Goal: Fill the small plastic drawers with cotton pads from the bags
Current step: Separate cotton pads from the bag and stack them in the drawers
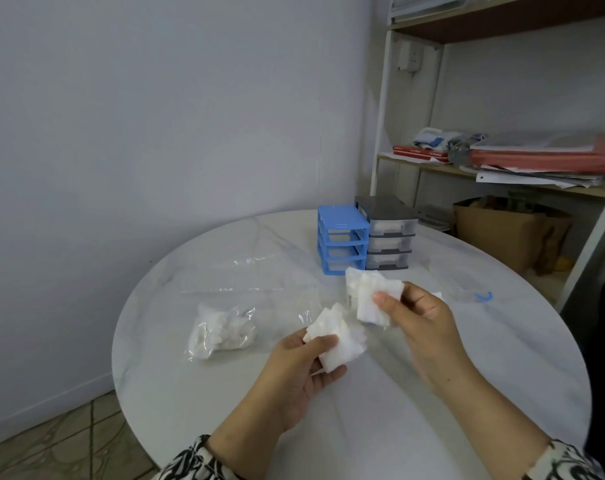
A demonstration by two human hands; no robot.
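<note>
A round white table (432,393) stands in a pale-walled corner, a cluttered shelf (502,174) at two o'clock, and on its far side at twelve sit a blue drawer unit (342,239) and, touching it, a grey unit (387,233). The left hand (301,368) pinches one clump of pads (339,344) between thumb and fingers and the right hand (422,317) pinches another clump (370,296) just below the units, while a part-full bag (221,332) lies at nine o'clock and an empty bag (245,275) beyond it. The step looks like carrying pads to the drawers; no open drawer shows, so next one hand likely must free itself to pull one out.
</note>
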